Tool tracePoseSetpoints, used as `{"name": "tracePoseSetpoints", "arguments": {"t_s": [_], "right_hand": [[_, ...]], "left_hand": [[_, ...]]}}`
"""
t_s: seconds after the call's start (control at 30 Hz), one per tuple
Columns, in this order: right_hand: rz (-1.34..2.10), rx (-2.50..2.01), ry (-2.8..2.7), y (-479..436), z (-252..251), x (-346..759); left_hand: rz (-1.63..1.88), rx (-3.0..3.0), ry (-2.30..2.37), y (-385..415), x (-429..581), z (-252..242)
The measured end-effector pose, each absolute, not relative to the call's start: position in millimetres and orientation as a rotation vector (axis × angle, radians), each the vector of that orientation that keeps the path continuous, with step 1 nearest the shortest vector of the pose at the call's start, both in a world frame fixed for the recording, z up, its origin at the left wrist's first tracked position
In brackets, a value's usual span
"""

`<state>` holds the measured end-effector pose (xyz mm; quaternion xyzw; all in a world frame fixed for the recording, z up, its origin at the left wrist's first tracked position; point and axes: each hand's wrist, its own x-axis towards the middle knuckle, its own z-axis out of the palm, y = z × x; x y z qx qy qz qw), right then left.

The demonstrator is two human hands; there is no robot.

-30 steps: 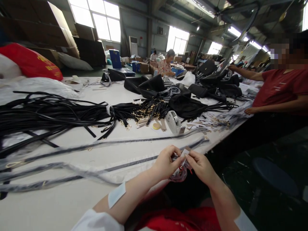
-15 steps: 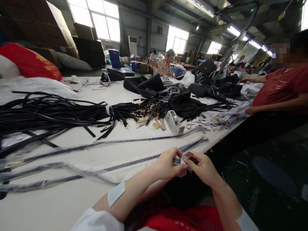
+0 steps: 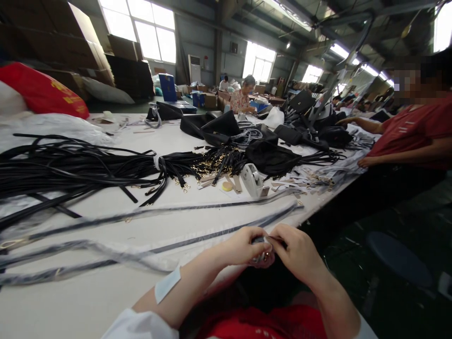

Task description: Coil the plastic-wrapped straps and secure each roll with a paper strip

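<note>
Our left forearm [image 3: 197, 277] slants in from the lower left, bare and fairly low, while our right forearm [image 3: 337, 301] rises more steeply from the lower right. Our left hand [image 3: 243, 246] is rounded into a grip, its back turned upward, the index finger arched over and the thumb reaching forward below it. Our right hand [image 3: 300, 248] meets it from the other side, knuckles up, thumb and bent index finger set in a pinch. Our fingertips nearly touch. The remaining fingers seem curled under, though they are mostly hidden from us.
</note>
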<state>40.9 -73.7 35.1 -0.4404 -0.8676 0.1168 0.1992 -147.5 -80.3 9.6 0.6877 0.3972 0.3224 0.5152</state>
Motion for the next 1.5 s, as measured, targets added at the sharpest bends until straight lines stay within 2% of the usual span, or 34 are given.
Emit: {"name": "tracePoseSetpoints", "arguments": {"t_s": [0.1, 0.23, 0.53, 0.7, 0.97, 1.33, 1.5], "right_hand": [[0.102, -1.129, -2.521, -81.9, 35.9, 37.4], [0.048, -1.049, -2.532, -86.1, 29.1, 35.0], [0.138, -0.972, -2.467, -85.9, 25.5, 30.4], [0.271, -0.953, -2.211, -74.8, 26.5, 34.4], [0.489, -1.265, -1.907, 9.5, 2.4, 46.7], [0.477, -1.591, -1.886, 121.5, -29.4, 35.5], [0.586, -1.688, -1.884, 160.0, -47.2, 27.0]], "left_hand": [[0.910, 1.384, 0.948, -77.9, -145.8, 7.2], [1.028, 1.046, 0.954, -74.3, -147.6, 8.8], [1.103, 0.936, 1.018, -75.1, -151.8, 19.1], [1.199, 0.917, 1.071, -75.8, -157.4, 27.1], [1.425, 0.831, 1.077, -73.1, -177.8, 44.1], [1.443, 0.937, 1.117, -71.3, -182.5, 31.9], [1.455, 0.886, 1.059, -70.7, -183.5, 33.3]]}}
